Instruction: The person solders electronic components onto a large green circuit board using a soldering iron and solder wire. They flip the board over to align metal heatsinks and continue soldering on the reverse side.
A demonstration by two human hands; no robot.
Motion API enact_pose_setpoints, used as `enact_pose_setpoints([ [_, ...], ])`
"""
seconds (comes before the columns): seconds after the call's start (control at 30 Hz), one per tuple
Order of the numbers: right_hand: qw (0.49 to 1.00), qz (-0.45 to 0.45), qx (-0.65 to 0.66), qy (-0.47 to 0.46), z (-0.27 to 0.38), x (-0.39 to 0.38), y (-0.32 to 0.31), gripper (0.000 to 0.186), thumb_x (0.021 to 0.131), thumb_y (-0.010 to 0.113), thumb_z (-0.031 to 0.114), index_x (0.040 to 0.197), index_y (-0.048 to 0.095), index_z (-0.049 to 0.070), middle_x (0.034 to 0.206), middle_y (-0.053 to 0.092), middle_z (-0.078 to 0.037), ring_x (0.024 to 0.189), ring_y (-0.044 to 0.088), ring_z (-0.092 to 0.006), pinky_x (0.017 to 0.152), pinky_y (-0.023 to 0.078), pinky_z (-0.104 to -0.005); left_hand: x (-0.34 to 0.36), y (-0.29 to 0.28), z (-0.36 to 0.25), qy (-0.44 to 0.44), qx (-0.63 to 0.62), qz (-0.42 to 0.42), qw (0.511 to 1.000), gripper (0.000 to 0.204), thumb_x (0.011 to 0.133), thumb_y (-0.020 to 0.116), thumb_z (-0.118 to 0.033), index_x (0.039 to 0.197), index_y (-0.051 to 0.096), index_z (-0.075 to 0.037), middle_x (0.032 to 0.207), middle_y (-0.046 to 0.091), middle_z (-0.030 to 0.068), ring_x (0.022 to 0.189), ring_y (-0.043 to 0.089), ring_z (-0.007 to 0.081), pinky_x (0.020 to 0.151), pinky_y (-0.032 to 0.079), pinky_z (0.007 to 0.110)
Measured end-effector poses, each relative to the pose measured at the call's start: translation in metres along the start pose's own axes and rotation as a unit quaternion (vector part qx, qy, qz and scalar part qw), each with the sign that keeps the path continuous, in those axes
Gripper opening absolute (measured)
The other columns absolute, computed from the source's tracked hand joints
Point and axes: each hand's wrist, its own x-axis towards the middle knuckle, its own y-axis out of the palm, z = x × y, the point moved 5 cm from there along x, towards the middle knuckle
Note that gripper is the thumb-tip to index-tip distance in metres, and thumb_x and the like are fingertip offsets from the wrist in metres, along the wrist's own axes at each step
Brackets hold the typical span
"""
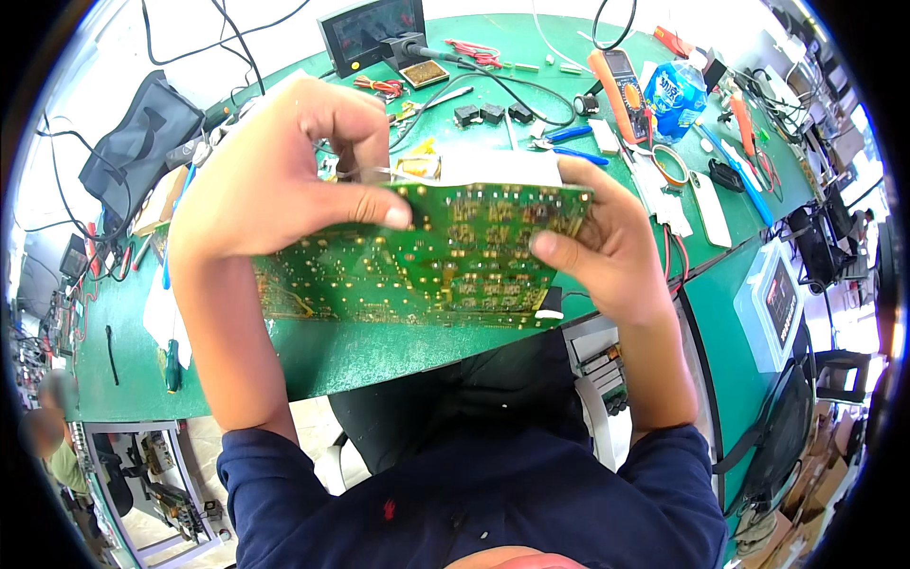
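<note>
Green circuit board (370, 275) is held tilted above green bench (341, 358), near front edge. Right hand (614, 251) grips its right end, thumb on face. Left hand (270, 175): thumb at upper edge, fingers curled; whether they pinch something, I cannot tell.

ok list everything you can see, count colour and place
rectangular printed circuit board: 1, green, centre
flat workbench: 1, green, across the scene
flat-screen monitor: 1, black, far edge
small black blocks: 3, black, far middle
handheld multimeter: 1, orange and dark, far right
soft plastic pouch: 1, blue, beside multimeter
clear plastic box: 1, translucent, right
plastic-handled screwdriver: 1, green handle, left
smaller clutter: too many to count, mixed, bench and edges
left hand: 1, bare, board's upper edge
right hand: 1, bare, board's right end
</note>
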Motion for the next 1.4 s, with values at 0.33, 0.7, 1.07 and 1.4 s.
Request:
enact_pose_setpoints([
  [0.33, 0.99, 0.014, -0.12, -0.078, -0.001, -0.021, 0.002, 0.064, 0.087, 0.075, -0.003, 0.145, 0.048, -0.006, 0.126, 0.066, -0.015, 0.113, 0.065, -0.0192, 0.099, 0.051, -0.0352, -0.003, 0.004, -0.022, -0.075, -0.021, 0.047, 0.996, 0.058, 0.052, 0.098, -0.037, 0.084, 0.063, -0.003, 0.083, 0.06, 0.0049, 0.069, 0.055, 0.0176, 0.063, 0.04, 0.03],
  [0.7, 0.986, 0.094, -0.112, -0.079, -0.008, -0.022, 0.007, 0.071, 0.082, 0.072, -0.006, 0.146, 0.04, -0.012, 0.142, 0.055, -0.027, 0.134, 0.057, -0.0366, 0.112, 0.046, -0.0468, -0.001, 0.011, -0.029, -0.039, 0.047, 0.144, 0.988, 0.072, 0.059, 0.097, -0.045, 0.108, 0.071, 0.0, 0.099, 0.062, 0.0076, 0.066, 0.052, 0.0093, 0.055, 0.037, 0.023],
  [1.07, 0.988, 0.079, -0.039, -0.125, -0.011, -0.033, 0.016, 0.066, 0.082, 0.076, -0.007, 0.142, 0.048, -0.007, 0.135, 0.06, -0.028, 0.129, 0.062, -0.0379, 0.107, 0.051, -0.044, -0.016, 0.03, -0.051, -0.077, 0.106, 0.021, 0.991, 0.067, 0.054, 0.089, -0.051, 0.09, 0.068, 0.001, 0.081, 0.057, 0.0097, 0.07, 0.057, 0.0234, 0.062, 0.04, 0.032],
  [1.4, 0.974, 0.092, 0.033, -0.202, -0.018, -0.053, 0.026, 0.056, 0.079, 0.083, -0.001, 0.13, 0.061, 0.001, 0.131, 0.067, -0.024, 0.122, 0.067, -0.036, 0.1, 0.055, -0.0424, -0.054, 0.049, -0.094, -0.108, 0.194, -0.098, 0.97, 0.046, 0.052, 0.08, -0.027, 0.089, 0.078, 0.0, 0.079, 0.06, 0.0077, 0.065, 0.06, 0.0188, 0.058, 0.042, 0.029],
])
